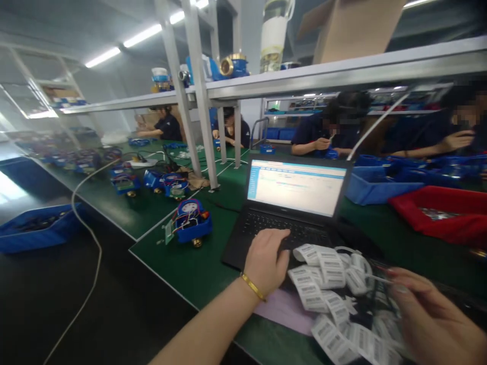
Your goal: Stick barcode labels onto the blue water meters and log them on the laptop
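Observation:
My left hand lies over the keyboard of a black laptop, its fingers stretched out on the keys and holding nothing. A yellow band circles that wrist. The lit laptop screen shows a page with a blue header. At lower right, my right hand is closed in a pinch, somewhat blurred. Between its thumb and forefinger is a thin white edge, which looks like part of a curled strip of white barcode labels. The strip lies in loops over the laptop's front corner and a pinkish sheet.
A blue meter body with exposed wires sits left of the laptop; several more stand behind it. Blue and red bins are at right, another blue bin at far left. A metal shelf crosses above. Co-workers sit opposite.

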Demonstrator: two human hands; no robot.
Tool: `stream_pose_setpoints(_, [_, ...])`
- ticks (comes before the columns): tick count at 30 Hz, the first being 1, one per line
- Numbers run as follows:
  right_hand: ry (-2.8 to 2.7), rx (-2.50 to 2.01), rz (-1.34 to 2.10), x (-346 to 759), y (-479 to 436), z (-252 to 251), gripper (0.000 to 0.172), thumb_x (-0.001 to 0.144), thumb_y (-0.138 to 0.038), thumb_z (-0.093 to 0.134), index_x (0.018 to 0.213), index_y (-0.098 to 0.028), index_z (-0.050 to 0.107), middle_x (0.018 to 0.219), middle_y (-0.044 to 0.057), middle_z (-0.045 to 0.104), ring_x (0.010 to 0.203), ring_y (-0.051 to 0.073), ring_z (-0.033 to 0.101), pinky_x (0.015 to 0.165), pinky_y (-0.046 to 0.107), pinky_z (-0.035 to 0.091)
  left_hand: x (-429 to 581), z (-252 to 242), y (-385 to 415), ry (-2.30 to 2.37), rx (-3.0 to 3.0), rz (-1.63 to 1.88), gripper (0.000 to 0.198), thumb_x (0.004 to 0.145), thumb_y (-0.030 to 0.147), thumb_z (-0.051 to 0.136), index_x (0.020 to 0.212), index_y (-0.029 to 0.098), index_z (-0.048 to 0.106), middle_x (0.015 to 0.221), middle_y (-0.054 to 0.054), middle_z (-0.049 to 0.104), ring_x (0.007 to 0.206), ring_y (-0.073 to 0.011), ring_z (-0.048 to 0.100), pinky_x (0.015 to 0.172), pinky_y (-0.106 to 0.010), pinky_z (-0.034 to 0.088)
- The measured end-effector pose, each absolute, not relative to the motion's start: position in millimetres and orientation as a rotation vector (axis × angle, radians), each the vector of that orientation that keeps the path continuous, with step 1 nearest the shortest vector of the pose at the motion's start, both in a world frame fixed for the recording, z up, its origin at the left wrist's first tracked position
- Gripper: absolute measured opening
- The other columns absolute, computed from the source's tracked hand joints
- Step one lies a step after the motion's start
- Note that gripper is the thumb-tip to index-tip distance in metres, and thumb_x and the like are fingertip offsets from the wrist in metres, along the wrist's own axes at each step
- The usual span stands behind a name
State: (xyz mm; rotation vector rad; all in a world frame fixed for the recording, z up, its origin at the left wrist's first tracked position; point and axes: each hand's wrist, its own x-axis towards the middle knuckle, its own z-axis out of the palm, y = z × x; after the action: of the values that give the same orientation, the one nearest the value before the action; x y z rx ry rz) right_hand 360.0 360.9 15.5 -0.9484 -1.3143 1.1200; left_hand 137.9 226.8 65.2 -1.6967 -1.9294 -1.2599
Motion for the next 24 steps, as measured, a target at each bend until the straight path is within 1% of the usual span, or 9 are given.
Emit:
stream_pose_setpoints(2, [-1.238, -0.963, 1.213, 354, 351, 20, 0.03, 0.063, -0.053, 0.079, 0.075, -0.03, 0.065, 0.111, 0.01, 0.061, 0.113, 0.036, 0.051, 0.105, 0.054, 0.031, 115, 63, 191, -1.934, -1.512, -1.246, 0.037, 0.082, 0.009, 0.049, 0.117, 0.017, 0.053, 0.112, -0.005, 0.061, 0.107, -0.0165, 0.054, 0.098, -0.03, 0.044])
stream_pose_setpoints(5, [-1.288, -0.887, 1.279, 327, 320, 39, 0.025, 0.067, -0.047, 0.08, 0.076, -0.028, 0.066, 0.113, 0.011, 0.06, 0.111, 0.034, 0.054, 0.104, 0.053, 0.034, 79, 52, 139, -1.925, -1.219, -1.211, 0.027, 0.086, 0.009, 0.046, 0.111, 0.015, 0.055, 0.105, -0.008, 0.061, 0.102, -0.0173, 0.055, 0.093, -0.032, 0.045])
stream_pose_setpoints(8, [-1.443, -0.664, 1.378, 272, 279, 60, 0.023, 0.071, -0.041, 0.078, 0.073, -0.023, 0.065, 0.11, 0.009, 0.062, 0.103, 0.029, 0.058, 0.095, 0.047, 0.044, 49, 34, 104, -1.931, -1.0, -1.186, 0.022, 0.085, 0.01, 0.05, 0.105, 0.013, 0.056, 0.101, -0.009, 0.059, 0.097, -0.0198, 0.055, 0.089, -0.035, 0.046])
stream_pose_setpoints(10, [-1.506, -0.475, 1.473, 224, 254, 68, 0.021, 0.074, -0.039, 0.073, 0.07, -0.021, 0.064, 0.105, 0.009, 0.063, 0.104, 0.027, 0.058, 0.09, 0.041, 0.048, 38, 23, 92, -1.947, -0.913, -1.188, 0.022, 0.083, 0.012, 0.051, 0.105, 0.012, 0.055, 0.099, -0.01, 0.059, 0.094, -0.0212, 0.056, 0.086, -0.037, 0.047])
stream_pose_setpoints(12, [-1.528, -0.365, 1.588, 176, 234, 66, 0.019, 0.075, -0.038, 0.07, 0.07, -0.02, 0.064, 0.104, 0.01, 0.063, 0.103, 0.027, 0.059, 0.084, 0.038, 0.05, 32, 15, 87, -1.958, -0.857, -1.205, 0.024, 0.082, 0.014, 0.052, 0.106, 0.011, 0.054, 0.099, -0.012, 0.057, 0.094, -0.0225, 0.055, 0.084, -0.039, 0.047])
stream_pose_setpoints(14, [-1.556, -0.354, 1.627, 133, 219, 56, 0.017, 0.073, -0.036, 0.066, 0.068, -0.02, 0.064, 0.107, 0.011, 0.064, 0.102, 0.027, 0.059, 0.081, 0.038, 0.051, 31, 11, 87, -1.965, -0.823, -1.232, 0.029, 0.082, 0.015, 0.052, 0.11, 0.01, 0.052, 0.105, -0.014, 0.056, 0.1, -0.0245, 0.054, 0.088, -0.041, 0.047])
stream_pose_setpoints(18, [-1.605, -0.449, 1.564, 81, 204, 33, 0.016, 0.069, -0.035, 0.061, 0.068, -0.02, 0.065, 0.117, 0.01, 0.061, 0.107, 0.027, 0.057, 0.08, 0.038, 0.049, 31, 6, 90, -2.012, -0.837, -1.272, 0.042, 0.083, 0.015, 0.05, 0.124, 0.01, 0.046, 0.121, -0.018, 0.051, 0.118, -0.0273, 0.047, 0.098, -0.045, 0.044])
stream_pose_setpoints(21, [-1.62, -0.49, 1.508, 65, 201, 24, 0.014, 0.069, -0.033, 0.061, 0.069, -0.02, 0.066, 0.124, 0.01, 0.057, 0.111, 0.027, 0.055, 0.08, 0.037, 0.049, 31, 2, 90, -2.045, -0.873, -1.297, 0.048, 0.084, 0.015, 0.048, 0.131, 0.008, 0.04, 0.128, -0.021, 0.047, 0.124, -0.0274, 0.045, 0.103, -0.046, 0.041])
stream_pose_setpoints(24, [-1.631, -0.495, 1.464, 58, 200, 23, 0.011, 0.071, -0.03, 0.062, 0.07, -0.02, 0.066, 0.126, 0.009, 0.054, 0.113, 0.025, 0.053, 0.082, 0.036, 0.049, 32, -1, 89, -2.06, -0.906, -1.332, 0.052, 0.085, 0.014, 0.046, 0.135, 0.007, 0.036, 0.133, -0.022, 0.044, 0.129, -0.028, 0.041, 0.106, -0.047, 0.039])
